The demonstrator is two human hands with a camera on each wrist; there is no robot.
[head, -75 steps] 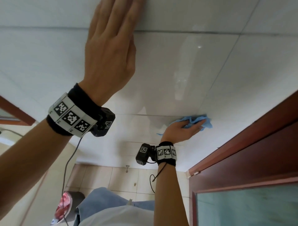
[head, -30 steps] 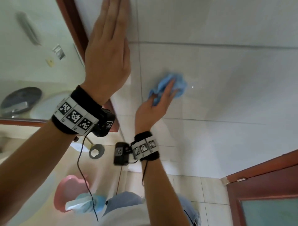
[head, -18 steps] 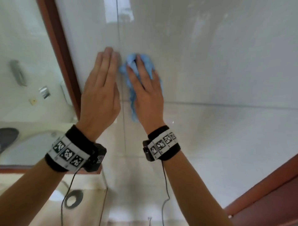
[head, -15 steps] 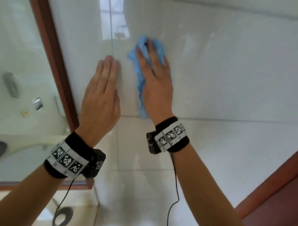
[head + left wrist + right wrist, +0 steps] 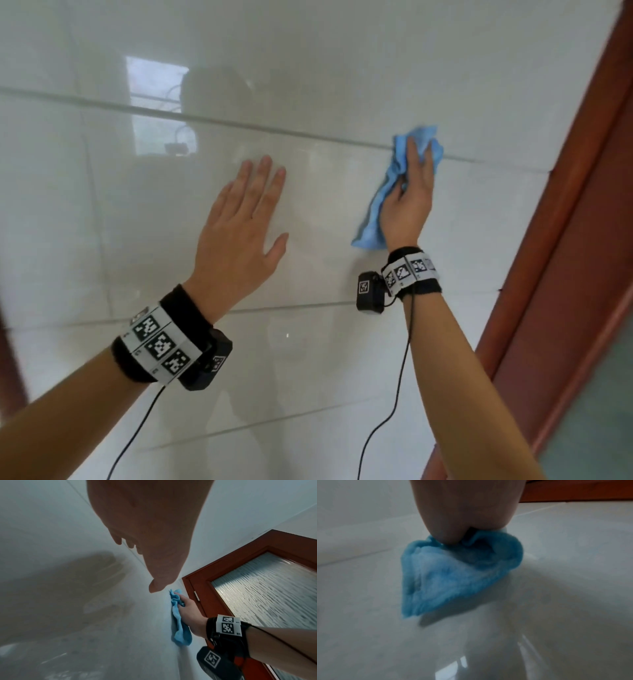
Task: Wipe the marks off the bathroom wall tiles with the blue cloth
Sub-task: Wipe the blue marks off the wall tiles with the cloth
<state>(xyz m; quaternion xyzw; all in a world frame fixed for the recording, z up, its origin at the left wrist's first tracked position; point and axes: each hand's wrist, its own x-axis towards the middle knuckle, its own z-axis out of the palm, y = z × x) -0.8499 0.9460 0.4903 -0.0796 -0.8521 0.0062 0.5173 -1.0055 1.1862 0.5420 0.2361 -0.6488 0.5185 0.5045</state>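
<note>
the right hand [image 5: 407,205] is pressing the blue cloth [image 5: 380,202] flat against the white wall tiles [image 5: 342,85], fingers [image 5: 412,154] straight and close together over the bunched top of it, at a grout line near the red-brown door frame [image 5: 561,240] on the right. the left hand [image 5: 239,236] is lying flat on the tiles well to the left, fingers extended and slightly spread. the left wrist view is showing the door's ribbed frosted glass [image 5: 267,592] beyond the cloth [image 5: 180,622]. the right wrist view is showing only the cloth's fluffy lower corner [image 5: 447,577] hanging below the palm.
</note>
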